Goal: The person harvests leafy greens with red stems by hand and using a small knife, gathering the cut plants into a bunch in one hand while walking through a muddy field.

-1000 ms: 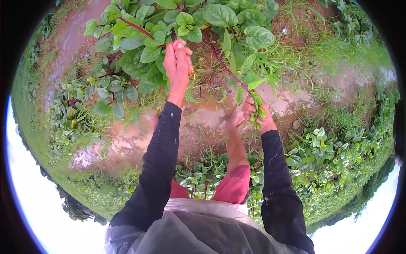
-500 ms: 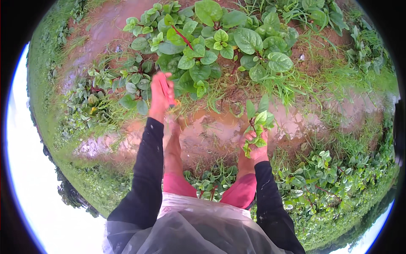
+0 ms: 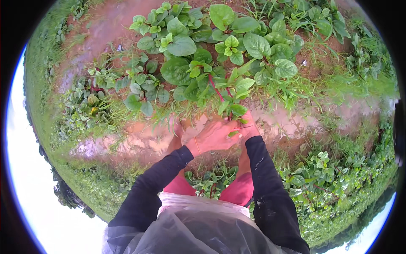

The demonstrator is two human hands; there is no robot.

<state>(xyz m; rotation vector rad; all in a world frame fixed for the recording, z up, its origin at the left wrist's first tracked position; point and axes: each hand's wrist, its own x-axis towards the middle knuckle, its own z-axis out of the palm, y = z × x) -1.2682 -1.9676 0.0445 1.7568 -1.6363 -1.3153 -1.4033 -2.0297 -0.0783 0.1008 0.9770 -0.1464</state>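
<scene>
My two hands meet in front of me above the wet furrow. My left hand (image 3: pixel 215 137) reaches across with bent fingers closed at the base of several red-stemmed leafy shoots (image 3: pixel 238 88), which look like Malabar spinach. My right hand (image 3: pixel 250 126) is closed around the lower ends of the same bunch, partly behind its leaves. A thin reddish sliver (image 3: pixel 243 127) shows between the hands; whether it is a stem or a tool I cannot tell. The shoots point up and away, overlapping the large growing plant (image 3: pixel 182 44) ahead.
Broad-leaved plants (image 3: pixel 283 55) and grass line the bed ahead. Muddy water (image 3: pixel 141 133) lies in the furrow around my bare feet. More leafy plants (image 3: pixel 315 182) grow at the near right, and a low leafy clump (image 3: pixel 209 186) grows between my legs.
My left hand has swung from the plant at the left to meet my right hand. The right hand has shifted slightly left and up. A longer red-stemmed shoot now shows at the hands.
</scene>
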